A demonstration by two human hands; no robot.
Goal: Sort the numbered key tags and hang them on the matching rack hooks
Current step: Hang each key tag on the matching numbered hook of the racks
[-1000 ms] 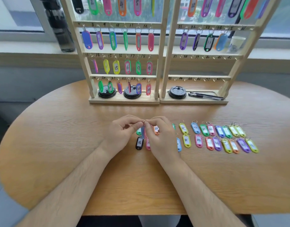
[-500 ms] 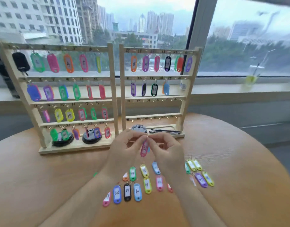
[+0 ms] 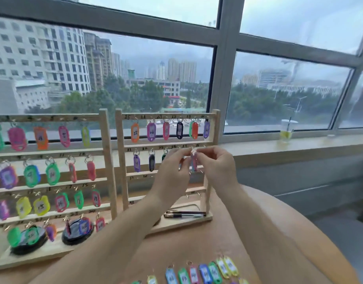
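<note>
Centre of frame: left hand (image 3: 172,169) and right hand (image 3: 215,167) up in front of right rack (image 3: 119,152), at second row. Grip of both hands narrow, fingertips pinching pink key tag (image 3: 194,163) at ring end; tag hangs upright between hands. Tag number unreadable. Row of loose key tags (image 3: 205,273) on table (image 3: 279,226), bottom centre-right of frame.

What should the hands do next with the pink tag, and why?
Probably slip the ring of the pink tag onto a bare hook in the second row of the right rack. The left hand and right hand pinch it just before that row.
</note>
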